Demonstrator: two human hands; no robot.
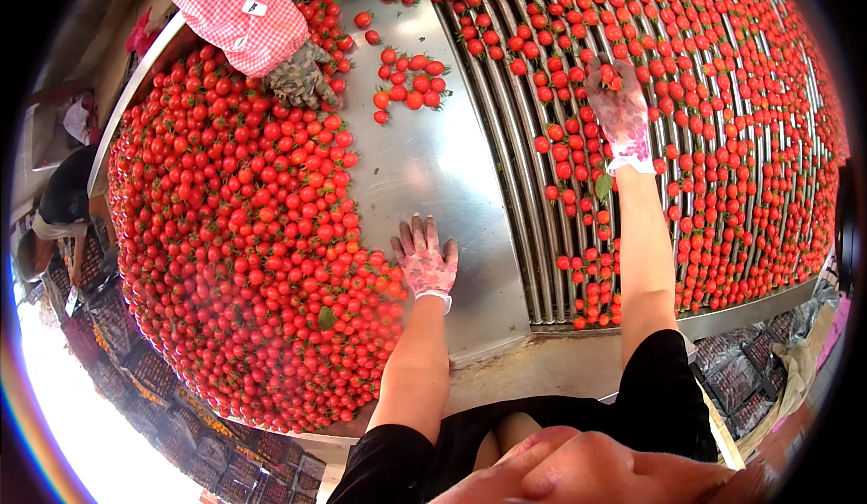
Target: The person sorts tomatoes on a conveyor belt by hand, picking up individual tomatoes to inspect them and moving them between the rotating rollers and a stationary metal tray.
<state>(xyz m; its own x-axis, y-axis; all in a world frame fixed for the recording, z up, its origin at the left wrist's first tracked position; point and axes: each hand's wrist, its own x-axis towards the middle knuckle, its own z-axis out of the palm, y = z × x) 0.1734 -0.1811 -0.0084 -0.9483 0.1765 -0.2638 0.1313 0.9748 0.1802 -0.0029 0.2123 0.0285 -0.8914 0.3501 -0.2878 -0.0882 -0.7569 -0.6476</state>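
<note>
My left hand (pixel 426 258), in a stained pink-and-white glove, lies with fingers spread on the bare steel plate (pixel 433 174). Its outer side is close to the edge of a big heap of cherry tomatoes (pixel 244 206). Over the metal rollers (pixel 510 156) on the right, my right hand (pixel 619 111) wears a similar glove, its fingers curled. Something red like a cherry tomato (pixel 611 79) shows among those fingers. Many loose tomatoes lie on the rollers around it, and a green leaf (pixel 603 186) rests just below the wrist.
At the upper left, a co-worker's checked sleeve (pixel 237 16) and camouflage-patterned glove (pixel 305 75) reach over the heap. A small cluster of tomatoes (pixel 414 81) sits on the plate's far part. Dark packed trays (pixel 185 432) stand at the lower left, more dark packages (pixel 736 378) at lower right.
</note>
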